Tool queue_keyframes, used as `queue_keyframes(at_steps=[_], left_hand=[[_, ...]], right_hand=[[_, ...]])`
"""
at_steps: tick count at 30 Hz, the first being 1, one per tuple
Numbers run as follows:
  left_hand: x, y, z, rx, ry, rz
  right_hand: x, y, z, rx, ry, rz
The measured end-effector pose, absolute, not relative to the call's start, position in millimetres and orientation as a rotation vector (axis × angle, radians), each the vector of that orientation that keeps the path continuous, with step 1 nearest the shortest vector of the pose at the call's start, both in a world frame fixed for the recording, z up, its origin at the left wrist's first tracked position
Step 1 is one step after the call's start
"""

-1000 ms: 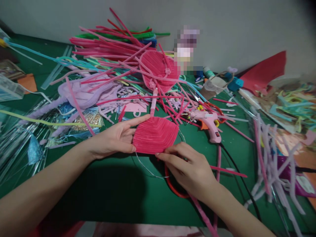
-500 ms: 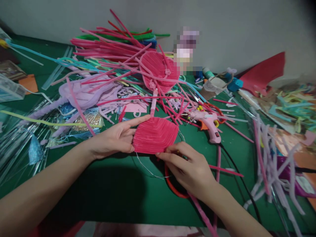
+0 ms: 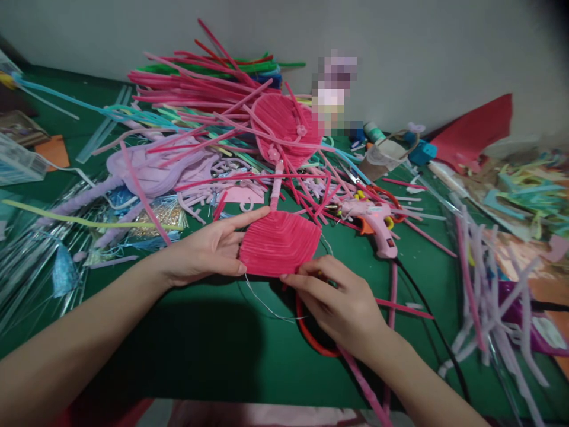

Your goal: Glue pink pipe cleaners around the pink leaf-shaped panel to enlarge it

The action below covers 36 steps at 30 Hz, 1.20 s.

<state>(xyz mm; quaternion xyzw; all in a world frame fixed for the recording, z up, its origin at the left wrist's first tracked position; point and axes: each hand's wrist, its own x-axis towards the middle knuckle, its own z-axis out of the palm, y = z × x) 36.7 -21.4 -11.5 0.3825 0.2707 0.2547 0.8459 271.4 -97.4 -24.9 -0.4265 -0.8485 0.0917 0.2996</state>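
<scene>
Between my two hands is a fan-shaped panel of pinkish-red pipe cleaners (image 3: 280, 244) laid in ridged rows. My left hand (image 3: 213, 249) grips its left side, index finger along the top edge and thumb at the lower left corner. The fingertips of my right hand (image 3: 340, 302) pinch the lower right corner. Beneath the right hand shows a red loop (image 3: 311, 337), perhaps a scissors handle; the palm hides the rest. A thin silvery wire (image 3: 267, 306) curves below the panel. Just above lies a round red pipe-cleaner piece (image 3: 275, 127) with a pink wrapped handle.
A pink glue gun (image 3: 376, 222) with a black cord lies right of the panel, beside orange-handled scissors (image 3: 386, 198). Behind is a heap of pipe cleaners (image 3: 186, 80). Lilac pieces (image 3: 151, 163) and tinsel are on the left; lilac strips (image 3: 484, 296) lie on the right.
My left thumb has shifted slightly at the panel's lower left corner. Both hands keep their hold, and the panel stays almost in place.
</scene>
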Motion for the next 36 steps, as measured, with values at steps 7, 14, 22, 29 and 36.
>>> queue_keyframes(at_steps=[7, 14, 22, 29, 36], left_hand=[[36.0, -21.0, -12.0, 0.828, 0.590, 0.545], [35.2, -21.7, -12.5, 0.828, 0.590, 0.541], [35.2, -21.9, -11.5, 0.830, 0.591, 0.539], [36.1, -22.1, -12.4, 0.858, 0.612, 0.520], [36.1, -22.5, -12.9, 0.863, 0.622, 0.526]], right_hand=[[270.8, -97.5, -25.4, -1.135, -2.235, 0.244], [271.2, -97.4, -24.8, -1.134, -2.243, 0.260], [271.6, -97.4, -26.3, -1.130, -2.229, 0.300], [271.3, -97.6, -25.0, -1.134, -2.222, 0.299], [271.4, -97.2, -24.7, -1.123, -2.229, 0.286]])
